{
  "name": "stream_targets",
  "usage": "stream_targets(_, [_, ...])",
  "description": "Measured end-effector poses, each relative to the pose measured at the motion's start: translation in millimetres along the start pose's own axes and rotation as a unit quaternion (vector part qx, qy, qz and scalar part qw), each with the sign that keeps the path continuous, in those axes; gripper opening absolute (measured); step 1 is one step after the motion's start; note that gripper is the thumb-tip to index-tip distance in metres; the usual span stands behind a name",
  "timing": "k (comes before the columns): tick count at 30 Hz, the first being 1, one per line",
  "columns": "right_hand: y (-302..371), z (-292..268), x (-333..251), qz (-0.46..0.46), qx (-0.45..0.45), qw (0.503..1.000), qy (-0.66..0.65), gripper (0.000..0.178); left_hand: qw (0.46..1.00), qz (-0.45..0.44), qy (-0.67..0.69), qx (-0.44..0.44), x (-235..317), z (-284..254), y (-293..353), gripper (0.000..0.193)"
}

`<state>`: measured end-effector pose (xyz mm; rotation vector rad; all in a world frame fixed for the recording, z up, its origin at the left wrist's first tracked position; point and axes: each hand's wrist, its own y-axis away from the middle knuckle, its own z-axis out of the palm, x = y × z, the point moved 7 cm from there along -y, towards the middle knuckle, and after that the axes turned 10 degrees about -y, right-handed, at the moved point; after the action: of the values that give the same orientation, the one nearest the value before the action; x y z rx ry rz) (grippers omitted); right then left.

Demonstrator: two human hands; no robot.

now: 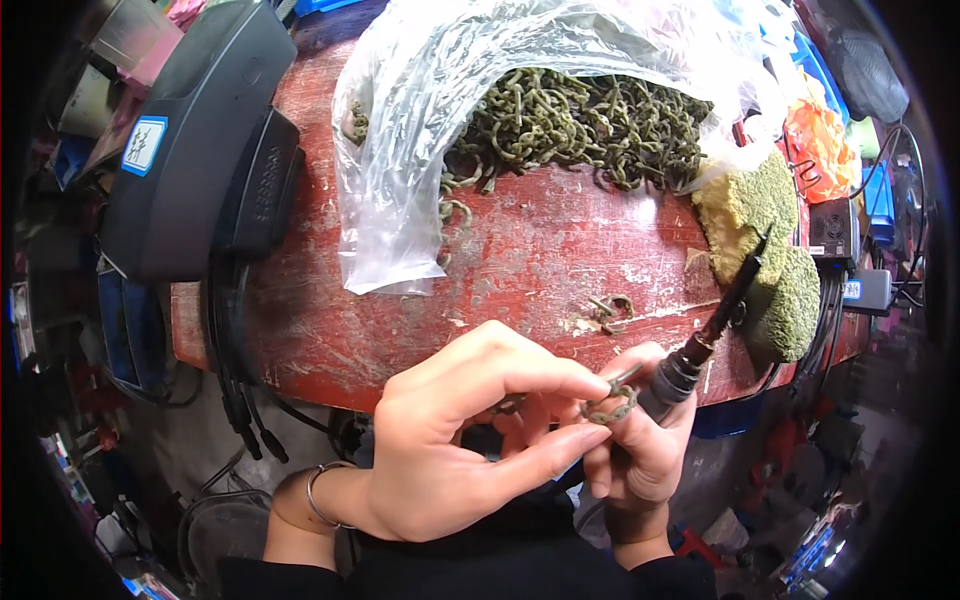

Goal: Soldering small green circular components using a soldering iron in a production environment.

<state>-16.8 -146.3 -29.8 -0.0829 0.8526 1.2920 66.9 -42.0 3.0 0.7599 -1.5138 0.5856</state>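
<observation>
In front of my body, my left hand (450, 430) pinches a small green curled, fuzzy-looking piece (618, 408) between thumb and index finger. My right hand (645, 440) is closed around a black pen-shaped tool like a soldering iron (680, 368), its thin tip pointing up and away. The right thumb lies against the curled piece or very close to it. A loose curl (612, 312) of the same kind rests on the red worn table (560, 240), just beyond my hands. Farther back, a heap of such green curls (590, 125) spills out of a clear plastic bag (390, 200).
Two rough foam-like lumps, one yellowish (735, 215) and one green (790, 310), sit at the table's right, behind the tool. A large dark grey machine (190, 150) stands at left, cables hanging below it. An orange bag (822, 140) and a small black box (832, 230) are far right.
</observation>
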Motion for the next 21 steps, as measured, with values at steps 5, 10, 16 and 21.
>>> stream_targets(5, [0.1,1.1,3.1,0.025,-0.005,1.000,-0.006,0.015,0.997,0.068,-0.042,0.025,6.0,-2.4,2.1,0.023])
stream_targets(10, [-1.3,5.0,5.5,0.040,-0.026,0.998,-0.031,0.016,0.995,0.076,-0.054,0.043,10.8,-4.0,2.5,0.021])
stream_targets(16, [-1.8,1.8,6.6,0.010,-0.034,0.999,-0.020,0.015,0.989,0.105,-0.094,0.046,14.4,-4.3,3.1,0.022])
stream_targets(21, [0.9,1.3,-2.7,-0.033,-0.024,0.998,0.057,0.015,0.990,0.093,-0.098,0.044,11.3,-2.8,2.7,0.022])
